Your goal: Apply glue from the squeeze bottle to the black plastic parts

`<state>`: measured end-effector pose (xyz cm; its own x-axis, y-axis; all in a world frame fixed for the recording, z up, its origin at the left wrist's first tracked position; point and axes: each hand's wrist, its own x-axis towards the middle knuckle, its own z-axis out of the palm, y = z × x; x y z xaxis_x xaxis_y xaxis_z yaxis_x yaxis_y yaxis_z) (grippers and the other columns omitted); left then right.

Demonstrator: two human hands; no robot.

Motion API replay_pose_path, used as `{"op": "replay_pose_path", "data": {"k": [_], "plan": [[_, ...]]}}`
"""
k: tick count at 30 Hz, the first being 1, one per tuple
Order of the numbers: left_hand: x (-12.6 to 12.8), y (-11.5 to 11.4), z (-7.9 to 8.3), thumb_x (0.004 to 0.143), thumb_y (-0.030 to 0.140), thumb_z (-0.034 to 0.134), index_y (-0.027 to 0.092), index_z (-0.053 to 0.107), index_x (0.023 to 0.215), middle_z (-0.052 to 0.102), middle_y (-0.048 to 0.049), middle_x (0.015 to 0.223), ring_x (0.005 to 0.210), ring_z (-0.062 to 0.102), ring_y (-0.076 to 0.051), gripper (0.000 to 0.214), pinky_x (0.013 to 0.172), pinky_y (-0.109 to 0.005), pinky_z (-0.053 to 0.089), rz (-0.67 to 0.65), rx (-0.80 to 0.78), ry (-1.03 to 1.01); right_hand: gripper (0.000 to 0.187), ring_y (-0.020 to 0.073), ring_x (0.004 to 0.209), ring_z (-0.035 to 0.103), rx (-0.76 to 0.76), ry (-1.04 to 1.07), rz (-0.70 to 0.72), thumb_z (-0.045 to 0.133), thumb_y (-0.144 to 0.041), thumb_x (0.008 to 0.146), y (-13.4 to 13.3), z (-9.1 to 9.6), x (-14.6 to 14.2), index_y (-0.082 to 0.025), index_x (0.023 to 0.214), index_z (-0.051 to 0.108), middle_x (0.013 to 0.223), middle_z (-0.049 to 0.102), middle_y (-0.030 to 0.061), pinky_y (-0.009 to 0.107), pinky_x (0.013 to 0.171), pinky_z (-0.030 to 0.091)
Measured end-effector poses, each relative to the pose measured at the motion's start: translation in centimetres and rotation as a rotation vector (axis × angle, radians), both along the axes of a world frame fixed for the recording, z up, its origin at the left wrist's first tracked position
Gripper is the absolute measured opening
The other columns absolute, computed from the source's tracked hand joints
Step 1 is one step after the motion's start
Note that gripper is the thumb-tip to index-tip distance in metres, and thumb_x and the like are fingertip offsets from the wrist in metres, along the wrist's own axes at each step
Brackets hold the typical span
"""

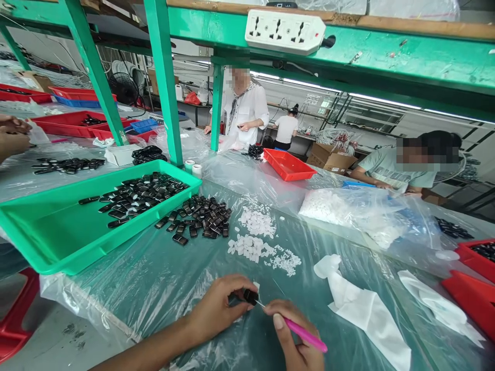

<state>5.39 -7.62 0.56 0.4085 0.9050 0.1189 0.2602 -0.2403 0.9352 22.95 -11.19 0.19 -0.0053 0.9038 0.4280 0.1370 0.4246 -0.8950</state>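
Note:
My left hand (218, 306) pinches a small black part (250, 296) just above the plastic-covered table (162, 268). My right hand (296, 335) grips a pink-handled pick tool (305, 335) whose thin metal tip touches the black part. Both hands are close to the front edge. Beyond them lie a heap of black parts (201, 216) and two small heaps of white pieces (255, 237). A green tray (58, 226) at the left holds more black parts.
White cloths (363, 304) lie to the right, a plastic bag of white pieces (348, 208) beyond. Red trays (474, 278) stand at the right edge, one (288, 165) farther back. Green frame posts (166, 82) rise behind the tray. Other people work across the table.

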Motion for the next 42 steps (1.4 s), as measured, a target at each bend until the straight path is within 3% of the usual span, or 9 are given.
{"op": "replay_pose_path", "data": {"k": [5, 10, 17, 22, 29, 36, 42], "plan": [[-0.2, -0.3, -0.1, 0.079, 0.026, 0.064, 0.025, 0.062, 0.104, 0.06, -0.0044, 0.094, 0.081, 0.056, -0.017, 0.026, 0.064, -0.022, 0.045, 0.0, 0.131, 0.07, 0.03, 0.0238, 0.077, 0.064, -0.39, 0.24, -0.052, 0.063, -0.047, 0.076, 0.8, -2.0, 1.2, -0.018, 0.079, 0.071, 0.079, 0.068, 0.0079, 0.032, 0.072, 0.053], [-0.5, -0.4, 0.0, 0.081, 0.031, 0.06, 0.026, 0.059, 0.113, 0.059, -0.0067, 0.097, 0.086, 0.057, -0.02, 0.032, 0.065, -0.023, 0.048, -0.009, 0.193, 0.124, 0.03, 0.025, 0.074, 0.067, -0.595, 0.509, 0.125, 0.075, -0.045, 0.066, 2.4, -4.5, 2.4, -0.017, 0.077, 0.073, 0.078, 0.071, 0.0088, 0.036, 0.071, 0.056], [-0.5, -0.5, -0.2, 0.082, 0.029, 0.059, 0.025, 0.055, 0.117, 0.06, -0.0069, 0.097, 0.088, 0.057, -0.021, 0.036, 0.073, -0.026, 0.047, -0.014, 0.268, 0.124, 0.026, 0.0205, 0.07, 0.067, -0.638, 0.607, 0.071, 0.077, -0.041, 0.064, 1.8, -3.5, 1.3, -0.018, 0.074, 0.072, 0.074, 0.07, 0.0042, 0.027, 0.065, 0.057], [-0.6, -0.6, -0.3, 0.079, 0.028, 0.064, 0.024, 0.048, 0.117, 0.06, -0.0052, 0.096, 0.084, 0.057, -0.019, 0.042, 0.065, -0.024, 0.046, 0.024, 0.189, 0.079, 0.025, 0.0205, 0.071, 0.066, -0.639, 0.582, 0.078, 0.076, -0.041, 0.067, 1.7, -3.3, 1.2, -0.017, 0.074, 0.072, 0.074, 0.07, 0.0047, 0.028, 0.066, 0.057], [-0.6, -0.7, -0.3, 0.078, 0.026, 0.064, 0.023, 0.045, 0.107, 0.058, -0.0041, 0.097, 0.083, 0.056, -0.018, 0.034, 0.062, -0.022, 0.044, 0.031, 0.158, 0.037, 0.026, 0.0178, 0.069, 0.066, -0.643, 0.575, 0.1, 0.077, -0.041, 0.065, 1.7, -3.2, 1.2, -0.017, 0.074, 0.072, 0.073, 0.07, 0.0035, 0.024, 0.067, 0.056], [-0.5, -0.8, -0.1, 0.078, 0.028, 0.064, 0.022, 0.047, 0.104, 0.057, -0.0047, 0.096, 0.082, 0.055, -0.018, 0.031, 0.059, -0.022, 0.042, 0.027, 0.106, 0.008, 0.031, 0.0193, 0.07, 0.067, -0.748, 0.594, 0.008, 0.081, -0.043, 0.058, 1.6, -2.5, 1.0, -0.016, 0.071, 0.072, 0.072, 0.071, 0.0028, 0.026, 0.067, 0.057], [-0.5, -0.8, -0.2, 0.077, 0.028, 0.065, 0.022, 0.047, 0.103, 0.056, -0.0046, 0.097, 0.083, 0.054, -0.018, 0.032, 0.065, -0.024, 0.044, 0.029, 0.094, -0.013, 0.03, 0.0193, 0.07, 0.066, -0.733, 0.586, 0.008, 0.081, -0.042, 0.058, 1.6, -2.4, 0.9, -0.016, 0.071, 0.072, 0.072, 0.071, 0.0031, 0.026, 0.067, 0.057]]}}
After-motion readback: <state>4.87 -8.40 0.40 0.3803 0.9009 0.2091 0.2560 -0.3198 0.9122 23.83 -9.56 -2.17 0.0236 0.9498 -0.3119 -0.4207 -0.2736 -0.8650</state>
